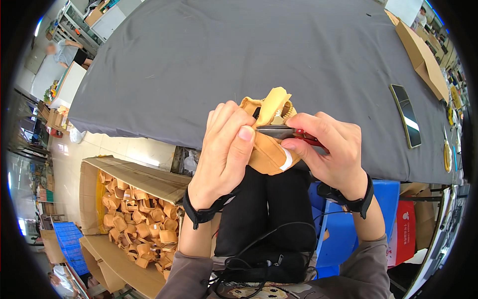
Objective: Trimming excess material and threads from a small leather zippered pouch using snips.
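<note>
We have the tan zippered pouch [266, 155] between both sets of fingers, over the lap at the table edge; left hand [225, 142] is curled on its left side, thumb beside the tool's tip, presumably so the fabric can't slip; its hidden fingertips we can't tell. Right hand [332, 144] grips the red-handled metal tool [277, 131], thumb and forefinger pinching near the pivot end, likely for fine control; the tool lies across the pouch, tip toward the left thumb; whether its jaws are parted we can't tell.

Brass-coloured zipper [288, 108] sits just beyond the right fingertips, facing up, which probably gives the tool access; white tag [287, 159] hangs below them. Carton [134, 172] of tan pieces [142, 219] is low and left of the left fingers, seemingly within reach; phone [406, 117] lies right of the right fingers on the grey cloth [239, 50], apart from the work.
</note>
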A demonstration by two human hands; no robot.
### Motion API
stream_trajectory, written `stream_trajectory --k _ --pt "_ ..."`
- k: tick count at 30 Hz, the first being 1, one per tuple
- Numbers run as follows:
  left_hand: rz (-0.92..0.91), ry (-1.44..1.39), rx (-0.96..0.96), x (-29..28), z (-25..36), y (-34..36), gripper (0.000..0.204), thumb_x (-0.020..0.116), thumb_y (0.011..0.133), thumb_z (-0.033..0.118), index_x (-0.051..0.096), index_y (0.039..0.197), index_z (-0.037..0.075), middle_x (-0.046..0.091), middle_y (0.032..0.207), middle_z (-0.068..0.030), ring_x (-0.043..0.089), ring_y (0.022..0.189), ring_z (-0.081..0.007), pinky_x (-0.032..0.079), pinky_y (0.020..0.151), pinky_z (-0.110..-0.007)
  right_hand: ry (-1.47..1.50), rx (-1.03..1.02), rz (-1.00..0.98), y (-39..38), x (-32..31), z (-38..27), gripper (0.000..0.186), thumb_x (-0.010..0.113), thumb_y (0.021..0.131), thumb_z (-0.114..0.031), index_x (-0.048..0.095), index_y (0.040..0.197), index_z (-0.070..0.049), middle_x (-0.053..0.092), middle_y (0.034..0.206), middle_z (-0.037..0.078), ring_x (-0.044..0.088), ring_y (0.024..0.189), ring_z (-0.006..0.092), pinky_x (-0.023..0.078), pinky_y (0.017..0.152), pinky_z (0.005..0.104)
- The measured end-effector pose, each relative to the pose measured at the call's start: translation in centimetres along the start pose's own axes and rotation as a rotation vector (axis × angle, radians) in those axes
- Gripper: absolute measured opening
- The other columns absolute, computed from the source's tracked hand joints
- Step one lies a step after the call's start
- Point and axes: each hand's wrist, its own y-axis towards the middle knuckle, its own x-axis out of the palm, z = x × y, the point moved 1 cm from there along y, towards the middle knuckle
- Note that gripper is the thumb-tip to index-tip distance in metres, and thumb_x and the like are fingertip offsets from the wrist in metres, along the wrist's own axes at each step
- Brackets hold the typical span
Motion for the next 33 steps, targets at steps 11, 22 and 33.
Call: stream_trajectory --k 11,22,33 --pt "-0.019 0.018 0.015 -0.1 0.0 -0.1 0.021 0.043 0.095 0.019 0.052 0.088 0.002 0.043 0.081 -0.0102 0.040 0.076 -0.0265 0.031 0.073 -0.035 0.154 0.074 0.039 -0.9 -0.2 0.5 0.027 0.079 0.071 -0.012 0.065 0.094 -0.007 0.062 0.066 0.002 0.059 0.052 0.0143 0.043 0.045 0.0242" --pt "-0.023 0.036 0.005 0.0 0.0 0.0 0.025 0.041 0.096 0.023 0.051 0.088 0.002 0.043 0.081 -0.0103 0.040 0.076 -0.0267 0.031 0.073 -0.035 0.062 0.011 -0.002 -0.6 -0.1 0.0 0.028 0.078 0.071 -0.015 0.065 0.095 -0.009 0.060 0.067 0.000 0.056 0.050 0.0146 0.040 0.043 0.0258" --pt "-0.032 0.038 0.032 0.0 0.1 0.0 0.023 0.043 0.095 0.022 0.052 0.088 0.002 0.043 0.082 -0.0103 0.040 0.077 -0.0267 0.031 0.074 -0.034 0.074 0.018 0.050 -1.0 0.4 0.2 0.026 0.077 0.072 -0.016 0.065 0.093 -0.009 0.060 0.064 0.001 0.054 0.048 0.0147 0.039 0.042 0.0259"
